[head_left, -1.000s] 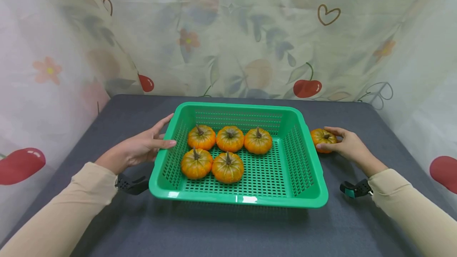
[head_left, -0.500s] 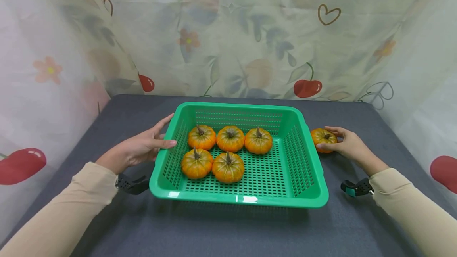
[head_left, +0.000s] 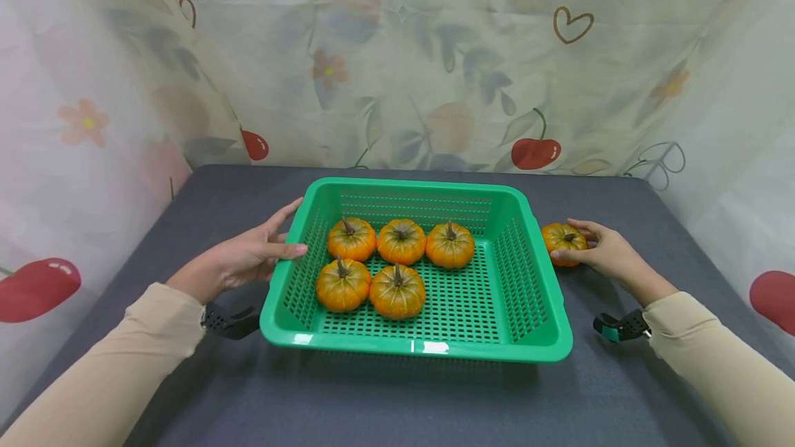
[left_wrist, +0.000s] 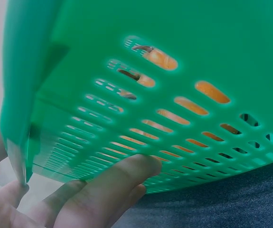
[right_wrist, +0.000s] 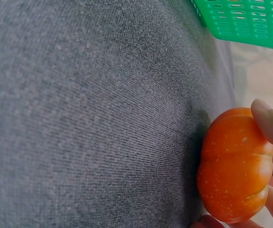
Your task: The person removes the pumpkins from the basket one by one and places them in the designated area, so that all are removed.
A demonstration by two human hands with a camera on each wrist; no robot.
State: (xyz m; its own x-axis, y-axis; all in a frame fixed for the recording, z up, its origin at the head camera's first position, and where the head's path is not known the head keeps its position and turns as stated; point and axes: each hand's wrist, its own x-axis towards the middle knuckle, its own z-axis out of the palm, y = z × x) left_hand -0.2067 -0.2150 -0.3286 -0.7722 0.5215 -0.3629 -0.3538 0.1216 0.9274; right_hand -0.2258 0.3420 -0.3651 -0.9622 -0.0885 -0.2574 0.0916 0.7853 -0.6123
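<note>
A green plastic basket with slotted walls sits in the middle of the table, holding several small orange pumpkins with brown stems. My left hand grips its left rim, thumb over the top. In the left wrist view the fingers lie against the outside of the slotted wall. To the right of the basket, my right hand holds another small pumpkin between thumb and fingers. The right wrist view shows this pumpkin low at the dark cloth, its stem facing the palm.
Dark grey cloth covers the table. Inside the basket, the pumpkins stand in two rows towards the left, and bare slotted floor shows at the right. A printed curtain hangs behind the table and along both sides.
</note>
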